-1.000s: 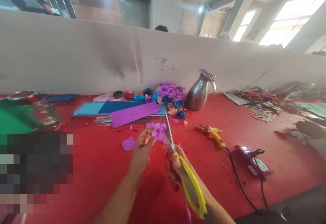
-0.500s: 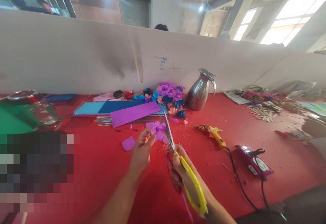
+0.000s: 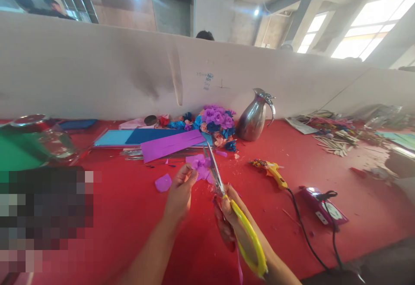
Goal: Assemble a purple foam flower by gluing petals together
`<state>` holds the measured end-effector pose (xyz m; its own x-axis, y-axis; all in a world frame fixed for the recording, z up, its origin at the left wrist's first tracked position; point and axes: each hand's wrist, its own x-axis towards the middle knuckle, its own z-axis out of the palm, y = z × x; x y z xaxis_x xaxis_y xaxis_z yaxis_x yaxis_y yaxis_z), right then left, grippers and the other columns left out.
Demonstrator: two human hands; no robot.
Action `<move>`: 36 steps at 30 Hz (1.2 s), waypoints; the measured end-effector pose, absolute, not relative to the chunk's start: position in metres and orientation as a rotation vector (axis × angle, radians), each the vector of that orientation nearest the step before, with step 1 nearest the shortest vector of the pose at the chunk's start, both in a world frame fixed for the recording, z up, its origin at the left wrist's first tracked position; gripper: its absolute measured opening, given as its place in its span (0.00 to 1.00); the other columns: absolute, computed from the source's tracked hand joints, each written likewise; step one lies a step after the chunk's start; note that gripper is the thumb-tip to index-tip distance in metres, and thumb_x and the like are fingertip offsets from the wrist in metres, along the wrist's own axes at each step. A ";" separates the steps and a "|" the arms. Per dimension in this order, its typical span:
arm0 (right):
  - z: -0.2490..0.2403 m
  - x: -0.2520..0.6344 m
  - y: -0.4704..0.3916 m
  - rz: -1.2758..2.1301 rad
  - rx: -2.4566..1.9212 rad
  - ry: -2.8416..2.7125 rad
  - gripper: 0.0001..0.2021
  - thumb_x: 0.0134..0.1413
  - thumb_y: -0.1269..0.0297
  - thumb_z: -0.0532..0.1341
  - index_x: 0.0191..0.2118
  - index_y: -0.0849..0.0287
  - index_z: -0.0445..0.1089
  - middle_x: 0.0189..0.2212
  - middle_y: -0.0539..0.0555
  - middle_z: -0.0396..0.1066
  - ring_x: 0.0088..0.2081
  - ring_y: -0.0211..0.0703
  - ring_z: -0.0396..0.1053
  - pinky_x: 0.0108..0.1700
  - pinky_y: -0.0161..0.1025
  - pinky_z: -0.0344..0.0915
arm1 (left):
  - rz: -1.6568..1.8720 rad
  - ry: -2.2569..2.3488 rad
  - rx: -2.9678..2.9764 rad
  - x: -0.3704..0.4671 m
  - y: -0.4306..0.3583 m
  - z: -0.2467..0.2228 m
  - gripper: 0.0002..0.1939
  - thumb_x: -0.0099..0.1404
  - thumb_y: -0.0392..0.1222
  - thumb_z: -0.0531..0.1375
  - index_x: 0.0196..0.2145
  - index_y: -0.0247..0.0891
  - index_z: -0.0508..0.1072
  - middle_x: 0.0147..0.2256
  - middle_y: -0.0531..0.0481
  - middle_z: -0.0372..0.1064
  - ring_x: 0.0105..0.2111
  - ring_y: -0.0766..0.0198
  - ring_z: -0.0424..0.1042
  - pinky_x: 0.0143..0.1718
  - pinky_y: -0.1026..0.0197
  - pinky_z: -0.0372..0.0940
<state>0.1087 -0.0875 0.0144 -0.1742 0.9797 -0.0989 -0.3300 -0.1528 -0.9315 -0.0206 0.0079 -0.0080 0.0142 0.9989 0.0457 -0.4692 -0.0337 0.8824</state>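
Pinching a purple flower (image 3: 201, 166) between thumb and fingers, the left hand (image 3: 181, 183) stands over the middle of a red table (image 3: 129, 220). The flower is at the fingertips, just left of the blades of a pair of scissors (image 3: 216, 177); whether blade and petal touch, I cannot tell. The right hand (image 3: 231, 213) is closed around the scissors, with a yellow handle loop toward the near right. The blades point to the far side, their tips slightly apart. A thin purple strip (image 3: 240, 265) hangs below the right hand.

Left of the left hand, a purple scrap (image 3: 163, 182) lies flat on the table. Farther back, a long purple sheet (image 3: 171, 146) lies slantwise across a dark blue sheet (image 3: 139, 136), with a light blue sheet (image 3: 110, 138) to the left. Thin wires (image 3: 132, 154) lie along the near edge of these sheets. Beyond them sits a bunch of flowers (image 3: 217, 116) in purple, blue and pink, and just right of it stands a metal jug (image 3: 251, 121).

On the right side, a yellow glue gun (image 3: 275, 176) lies with its black cord (image 3: 301, 222) running to the near edge. Beside it is a purple socket box (image 3: 324, 209) with a plug in it. Pale sticks (image 3: 335, 144) lie in a loose pile at the far right, before a white partition (image 3: 106, 69).
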 end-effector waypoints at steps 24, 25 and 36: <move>0.024 0.126 -0.091 1.618 -1.098 -1.055 0.24 0.50 0.39 0.59 0.37 0.54 0.54 0.21 0.40 0.52 0.15 0.24 0.44 0.13 0.24 0.44 | 1.454 0.784 0.866 -0.024 0.014 -0.011 0.14 0.54 0.45 0.67 0.40 0.45 0.77 0.46 0.49 0.74 0.50 0.58 0.68 0.54 0.54 0.56; 0.025 0.127 -0.091 1.617 -1.110 -1.065 0.24 0.50 0.38 0.59 0.37 0.54 0.54 0.21 0.40 0.52 0.15 0.24 0.44 0.13 0.24 0.45 | 1.452 0.790 0.855 -0.025 0.014 -0.011 0.14 0.54 0.45 0.67 0.40 0.45 0.77 0.45 0.50 0.75 0.49 0.58 0.68 0.54 0.54 0.56; 0.038 0.138 -0.091 1.631 -1.167 -1.138 0.24 0.51 0.38 0.58 0.41 0.54 0.57 0.19 0.39 0.48 0.16 0.25 0.41 0.15 0.25 0.43 | 1.414 0.800 0.876 -0.032 0.015 -0.009 0.12 0.52 0.46 0.68 0.36 0.44 0.77 0.41 0.51 0.75 0.45 0.58 0.70 0.50 0.57 0.60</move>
<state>0.1384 -0.0911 0.0376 -0.2430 0.9419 -0.2320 -0.1071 -0.2637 -0.9586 -0.0318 0.0153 -0.0089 0.0148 0.9989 0.0448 -0.4758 -0.0324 0.8790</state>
